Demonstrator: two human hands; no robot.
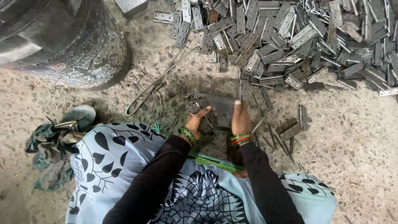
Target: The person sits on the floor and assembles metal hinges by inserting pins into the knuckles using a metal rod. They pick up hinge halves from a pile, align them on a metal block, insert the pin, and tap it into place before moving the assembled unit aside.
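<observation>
Gripping a small cluster of hinges (202, 108) in your left hand (194, 123), you have your right hand (240, 118) pressed flat-edged on the grey metal plate (222, 108) between them on the floor — the big hinge pile (298, 41) lies far-right, nearer your right hand.

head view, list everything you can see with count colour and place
hinges: too many to count, grey metal, heaped on the floor top right
loose hinges: a few, grey, floor right of the hands
flat plate: one, dark grey, floor in front of the hands
wire loop: one, grey, floor centre left
drum: one, dark, top left
cloth: one, green patterned, floor left
sandal: one, grey, left
left hand: holds small hinges, green bangles
right hand: on the plate's edge, red and green bangles
</observation>
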